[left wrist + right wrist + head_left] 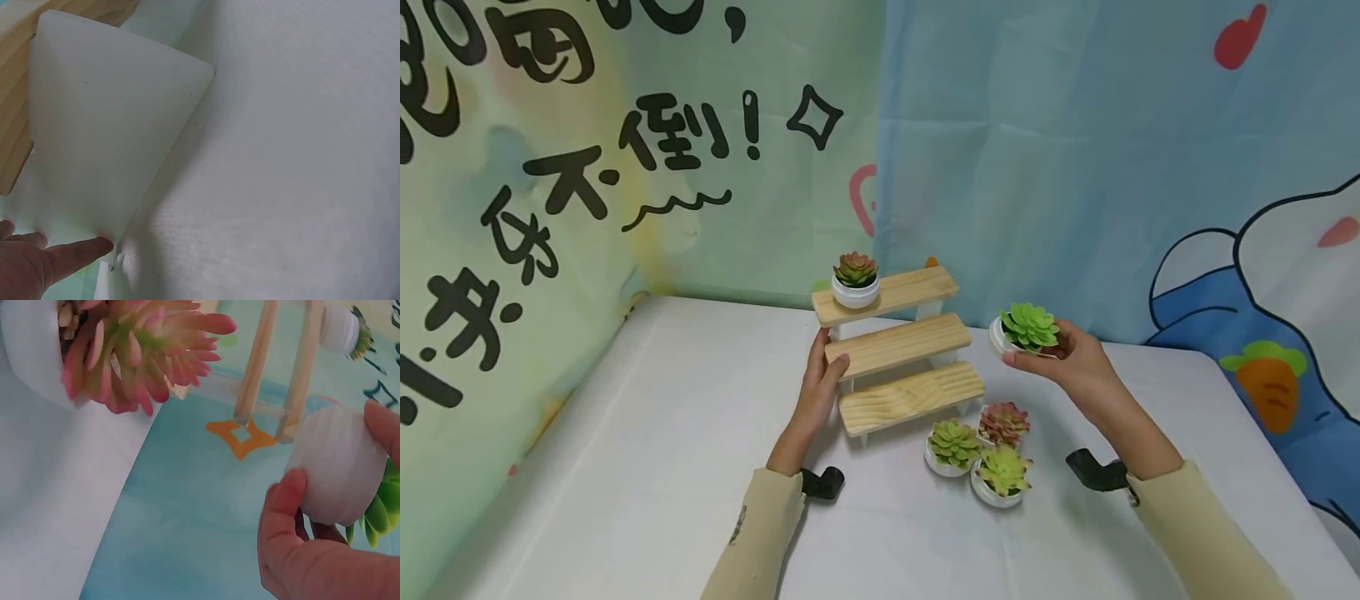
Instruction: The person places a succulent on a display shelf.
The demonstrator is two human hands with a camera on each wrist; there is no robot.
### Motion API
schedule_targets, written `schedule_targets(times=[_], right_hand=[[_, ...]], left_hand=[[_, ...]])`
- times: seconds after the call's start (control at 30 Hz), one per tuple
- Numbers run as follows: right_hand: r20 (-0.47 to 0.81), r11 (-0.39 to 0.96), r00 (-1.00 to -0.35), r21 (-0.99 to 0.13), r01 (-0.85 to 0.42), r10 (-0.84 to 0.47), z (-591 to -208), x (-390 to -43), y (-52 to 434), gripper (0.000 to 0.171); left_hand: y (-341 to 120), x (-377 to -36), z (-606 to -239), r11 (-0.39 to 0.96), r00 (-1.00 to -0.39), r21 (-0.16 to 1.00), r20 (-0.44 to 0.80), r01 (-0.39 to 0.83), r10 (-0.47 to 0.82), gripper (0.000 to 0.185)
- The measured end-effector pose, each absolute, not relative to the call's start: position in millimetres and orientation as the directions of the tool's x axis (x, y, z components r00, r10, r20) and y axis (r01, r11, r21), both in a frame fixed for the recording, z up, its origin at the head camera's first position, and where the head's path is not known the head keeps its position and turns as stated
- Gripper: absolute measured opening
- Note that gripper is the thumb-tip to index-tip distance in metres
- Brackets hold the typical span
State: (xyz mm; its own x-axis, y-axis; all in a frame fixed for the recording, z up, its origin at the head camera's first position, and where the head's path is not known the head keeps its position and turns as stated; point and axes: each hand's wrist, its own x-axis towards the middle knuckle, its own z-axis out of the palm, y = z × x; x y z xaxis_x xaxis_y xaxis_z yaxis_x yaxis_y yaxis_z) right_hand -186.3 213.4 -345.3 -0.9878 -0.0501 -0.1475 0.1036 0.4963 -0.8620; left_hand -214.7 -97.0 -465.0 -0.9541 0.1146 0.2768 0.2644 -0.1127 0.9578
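A three-tier wooden display stand [898, 346] with white side panels stands on the table. My left hand [820, 387] holds its left side, the thumb at the middle board's end. In the left wrist view, fingers [78, 256] touch the white side panel [119, 106]. To the right of the stand, my right hand [1086, 367] grips a bright green potted succulent [1030, 327] above the table. The right wrist view shows thumb and fingers around its white ribbed pot [340, 465]. A reddish-green potted succulent [855, 279] sits at the top board's left end.
In front of the stand's right side, a pink-red potted succulent [1003, 423] and two green ones, one plain [953, 446] and one red-tipped [1002, 475], are grouped on the white table [625, 467]. Printed cloths [1037, 150] hang behind and at the left.
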Motion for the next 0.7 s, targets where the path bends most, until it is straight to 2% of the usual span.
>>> schedule_targets(times=[0.13, 0.43, 0.7], right_hand=[[-0.152, 0.484, -0.986, -0.869, 0.104, -0.061, -339, -191, 208, 0.093], [-0.093, 0.441, -0.992, -0.897, 0.044, -0.089, -330, -211, 189, 0.078], [-0.067, 0.401, -0.989, -0.916, 0.009, -0.131, -324, -225, 170, 0.074]], left_hand=[[-96, -215, -464, -0.108, -0.954, 0.957, 0.279, 0.268, 0.111, 0.066], [-99, -218, -464, -0.112, -0.948, 0.951, 0.300, 0.288, 0.110, 0.066], [-100, -219, -467, -0.123, -0.947, 0.951, 0.297, 0.282, 0.125, 0.065]])
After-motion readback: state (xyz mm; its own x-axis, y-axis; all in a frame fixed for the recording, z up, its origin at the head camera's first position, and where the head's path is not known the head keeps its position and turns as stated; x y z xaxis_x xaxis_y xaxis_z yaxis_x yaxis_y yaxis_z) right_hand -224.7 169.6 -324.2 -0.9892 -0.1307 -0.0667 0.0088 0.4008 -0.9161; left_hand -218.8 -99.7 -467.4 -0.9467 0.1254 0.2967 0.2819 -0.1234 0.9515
